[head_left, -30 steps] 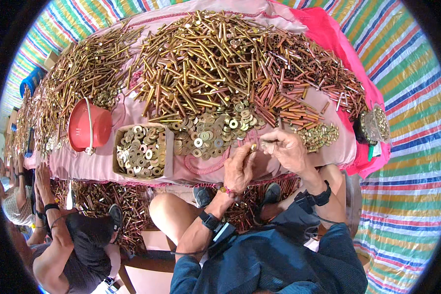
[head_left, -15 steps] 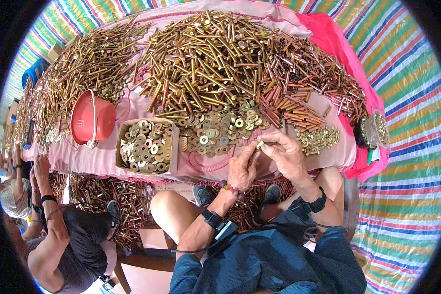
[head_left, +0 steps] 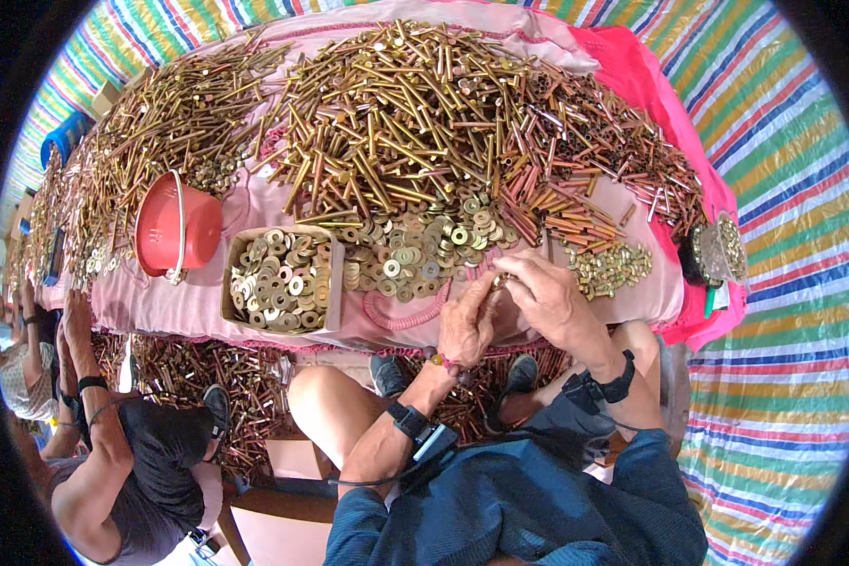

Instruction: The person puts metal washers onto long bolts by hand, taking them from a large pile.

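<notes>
My left hand (head_left: 468, 323) and my right hand (head_left: 549, 300) meet fingertip to fingertip over the near edge of the pink-covered table. Both are closed, thumbs and fingers pinched. A small shiny brassy piece shows only as a glint at the fingertips; its kind is hidden. Just beyond them spreads a heap of flat washers (head_left: 407, 259). Small brassy nuts (head_left: 613, 270) lie in a pile right of my right hand. Copper-coloured metal sleeves (head_left: 575, 219) lie behind that pile, with a big mound of long brassy bolts (head_left: 387, 123) farther back.
An open cardboard box of washers (head_left: 281, 283) stands left of my hands, and a red bucket (head_left: 198, 231) with a white handle lies tipped beside it. A clear container of small metal parts (head_left: 722, 250) sits at the right edge. A co-worker (head_left: 127, 453) sits at left.
My right fingers have closed farther over the small brassy piece, which showed plainly before. My left hand has hardly moved.
</notes>
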Available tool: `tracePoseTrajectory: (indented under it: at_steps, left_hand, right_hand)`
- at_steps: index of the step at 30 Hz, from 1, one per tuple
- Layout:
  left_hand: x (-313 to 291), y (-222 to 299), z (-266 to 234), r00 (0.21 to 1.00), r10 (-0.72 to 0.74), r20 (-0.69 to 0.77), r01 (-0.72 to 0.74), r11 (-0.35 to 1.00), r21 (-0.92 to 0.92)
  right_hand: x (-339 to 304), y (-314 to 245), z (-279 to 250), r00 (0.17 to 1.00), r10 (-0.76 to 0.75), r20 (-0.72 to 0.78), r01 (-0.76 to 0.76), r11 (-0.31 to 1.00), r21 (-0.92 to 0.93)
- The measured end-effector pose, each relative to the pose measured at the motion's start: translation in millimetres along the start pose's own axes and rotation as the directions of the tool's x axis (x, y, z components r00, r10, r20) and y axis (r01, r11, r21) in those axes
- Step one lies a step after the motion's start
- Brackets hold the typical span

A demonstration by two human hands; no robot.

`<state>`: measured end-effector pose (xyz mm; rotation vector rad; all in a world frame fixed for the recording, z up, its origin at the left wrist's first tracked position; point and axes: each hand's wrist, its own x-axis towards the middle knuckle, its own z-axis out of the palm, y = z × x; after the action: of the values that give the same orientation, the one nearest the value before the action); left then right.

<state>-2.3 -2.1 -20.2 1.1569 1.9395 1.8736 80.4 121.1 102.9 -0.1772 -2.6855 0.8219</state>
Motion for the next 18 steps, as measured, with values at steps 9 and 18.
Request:
tracePoseTrajectory:
  at_steps: [9,18]
  left_hand:
    - [-1.6,0.9,-1.8,0.999,-0.040,0.019,0.040,0.999,-0.011]
    - [1.5,2.6,-1.4,0.999,0.037,-0.018,-0.037,0.999,-0.029]
  right_hand:
    - [-3.9,11.8,3.1,0.993,0.113,-0.020,-0.099,0.933,0.345]
    - [-4.6,13.5,6.7,0.995,0.096,-0.030,-0.079,0.926,0.370]
